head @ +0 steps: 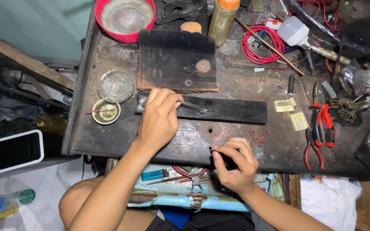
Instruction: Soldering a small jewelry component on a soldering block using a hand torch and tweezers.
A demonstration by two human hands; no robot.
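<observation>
My left hand [159, 117] grips thin metal tweezers [190, 105] whose tips hold a small round filigree piece [202, 111] over a long charred wooden strip [232, 110]. Resting at the bench's front edge, my right hand [235, 164] has its fingers pinched shut beside a small hole [210, 148] in the bench top; whether it holds anything I cannot see. A second filigree piece [188, 83] lies on the larger charred block [176, 60]. Three small coppery round pieces [258, 136] lie on the bench to the right of my right hand.
A red bowl [126, 18], clear glass dish [116, 84] and small dish with a stick [106, 111] stand at the left. Red-handled pliers [322, 124], wire coils [262, 42], a bulb [294, 32] and a bottle [222, 16] crowd the right and back. A drawer [193, 188] holds a blue lighter and tools.
</observation>
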